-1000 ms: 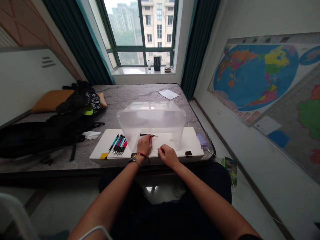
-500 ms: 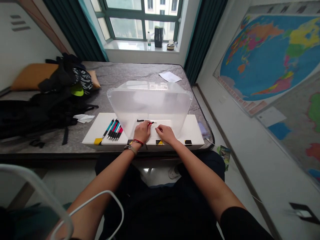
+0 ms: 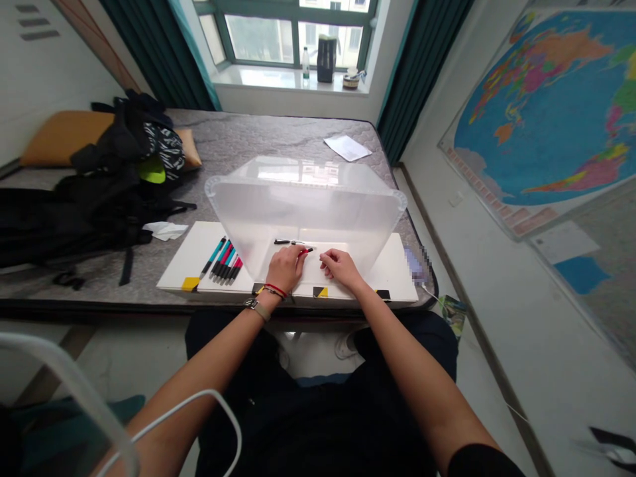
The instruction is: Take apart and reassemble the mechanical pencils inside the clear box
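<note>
My left hand (image 3: 285, 268) rests inside the mouth of a translucent plastic bin (image 3: 318, 209) tipped on its side. Its thumb and fingers pinch a short red pen part (image 3: 305, 252) with a black tip. To its right, my right hand (image 3: 342, 268) is curled with fingertips together; whether anything small is in them cannot be made out. Just beyond the left hand lies a black pen piece (image 3: 281, 242), with a thin pen part beside it. Left of the bin, several teal, red and black pens (image 3: 226, 262) lie in a slanted row on a white box top (image 3: 179, 255).
The white box carries yellow and black tape (image 3: 190, 284) along its front edge and sits on a grey mattress (image 3: 278, 136). Black bags (image 3: 109, 199) and a crumpled tissue (image 3: 165, 230) lie left. A paper sheet (image 3: 347, 148) lies behind the bin. A white cable loops at lower left.
The view has shifted a little. The red pen part now shows more clearly at my left fingertips. My right hand has moved slightly rightward, with its fingers still curled.
</note>
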